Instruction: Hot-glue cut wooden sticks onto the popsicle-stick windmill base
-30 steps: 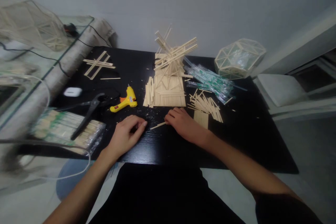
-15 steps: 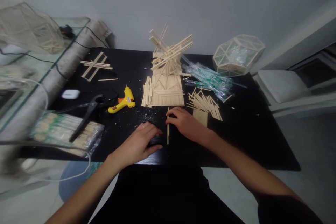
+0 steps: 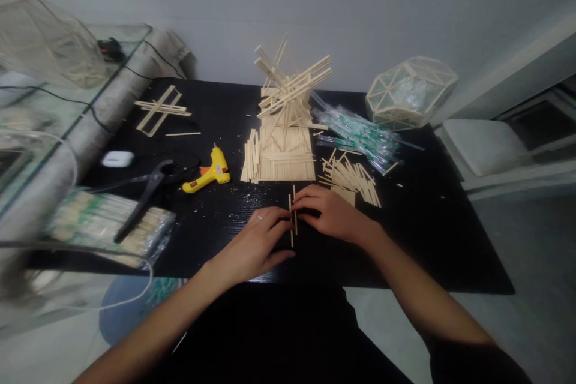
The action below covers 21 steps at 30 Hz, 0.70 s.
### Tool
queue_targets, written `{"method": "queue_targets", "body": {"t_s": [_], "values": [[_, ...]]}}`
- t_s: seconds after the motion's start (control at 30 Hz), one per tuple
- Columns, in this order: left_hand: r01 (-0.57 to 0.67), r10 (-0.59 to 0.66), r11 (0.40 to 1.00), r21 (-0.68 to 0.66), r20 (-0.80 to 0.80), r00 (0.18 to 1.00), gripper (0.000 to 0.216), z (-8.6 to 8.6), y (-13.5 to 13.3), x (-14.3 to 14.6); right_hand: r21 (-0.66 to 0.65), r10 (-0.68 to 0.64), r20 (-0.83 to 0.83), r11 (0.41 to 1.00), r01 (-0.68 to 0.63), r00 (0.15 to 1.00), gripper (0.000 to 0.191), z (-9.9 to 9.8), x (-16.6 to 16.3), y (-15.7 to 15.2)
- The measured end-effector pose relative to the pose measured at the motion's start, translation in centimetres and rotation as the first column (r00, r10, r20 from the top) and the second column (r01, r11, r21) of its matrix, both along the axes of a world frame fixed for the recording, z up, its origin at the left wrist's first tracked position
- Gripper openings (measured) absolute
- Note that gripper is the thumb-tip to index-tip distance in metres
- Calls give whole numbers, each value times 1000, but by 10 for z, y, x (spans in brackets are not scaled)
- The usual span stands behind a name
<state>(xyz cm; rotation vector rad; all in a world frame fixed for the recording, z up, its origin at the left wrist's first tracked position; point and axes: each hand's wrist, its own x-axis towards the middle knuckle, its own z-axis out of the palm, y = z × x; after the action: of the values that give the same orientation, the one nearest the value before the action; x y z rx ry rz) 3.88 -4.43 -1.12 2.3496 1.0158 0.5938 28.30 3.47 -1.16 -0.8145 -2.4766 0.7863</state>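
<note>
Two thin wooden sticks stand side by side, lengthwise to me, on the black table: a left stick (image 3: pixel 291 239) and a right stick (image 3: pixel 296 227), set slightly farther off. My left hand (image 3: pixel 256 243) touches the left stick with its fingertips, thumb spread apart near the lower end. The fingers of my right hand (image 3: pixel 328 213) close on the right stick from its right side. Just beyond lies a panel of wooden sticks (image 3: pixel 288 171), with a windmill-like stick structure (image 3: pixel 290 93) behind it. Loose short sticks (image 3: pixel 353 180) and a small stick panel (image 3: pixel 345 194) are by my right hand.
Left of centre lie a yellow glue gun (image 3: pixel 209 174), black-handled pliers (image 3: pixel 141 201), a bag of sticks (image 3: pixel 108 225) and a white case (image 3: pixel 117 159). A crossed stick frame (image 3: pixel 162 111) is farther back. Clear wrappers (image 3: pixel 360 135) and a faceted stick frame (image 3: pixel 411 93) stand right.
My left hand has moved right, up to the sticks. The two sticks, close together before, now have a narrow gap between them. My right hand has shifted slightly right with one stick.
</note>
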Motion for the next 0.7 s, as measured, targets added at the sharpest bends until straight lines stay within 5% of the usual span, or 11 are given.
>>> {"method": "queue_targets", "body": {"t_s": [0.37,0.7], "values": [[-25,28,999,43,-69,997,64,-9,3,-3,38,-172,91,985,170,981,47,1,-1,-1],[-89,94,990,113,-41,995,56,-14,5,-9,14,-134,41,991,134,990,50,-11,-13,-4]]}}
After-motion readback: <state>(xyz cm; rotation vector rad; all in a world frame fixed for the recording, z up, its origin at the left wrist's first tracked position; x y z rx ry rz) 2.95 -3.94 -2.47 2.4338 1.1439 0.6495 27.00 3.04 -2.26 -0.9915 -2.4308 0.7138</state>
